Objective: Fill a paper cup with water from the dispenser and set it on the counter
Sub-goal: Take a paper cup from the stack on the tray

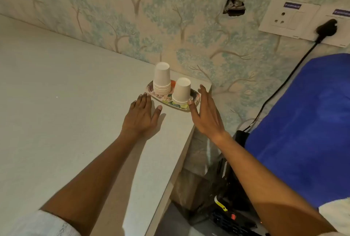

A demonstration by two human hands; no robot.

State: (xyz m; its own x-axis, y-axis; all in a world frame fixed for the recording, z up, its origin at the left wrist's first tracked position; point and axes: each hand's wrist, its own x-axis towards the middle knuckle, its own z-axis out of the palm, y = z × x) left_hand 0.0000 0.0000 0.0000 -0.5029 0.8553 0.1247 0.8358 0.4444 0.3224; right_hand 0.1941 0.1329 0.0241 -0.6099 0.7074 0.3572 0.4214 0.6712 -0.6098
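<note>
Two stacks of upside-down white paper cups stand on a small patterned tray at the far right corner of the pale counter. The taller stack is at the back left, the shorter stack at the front right. My left hand lies flat over the counter just short of the tray, fingers apart and holding nothing. My right hand is open beside the tray's right end, its thumb close to the shorter stack. The blue bottle of the water dispenser fills the right side.
The counter ends in an edge just right of the tray, with a gap down to dark equipment and a power strip. On the wallpapered wall are a hole, a white socket plate and a black plug with cable.
</note>
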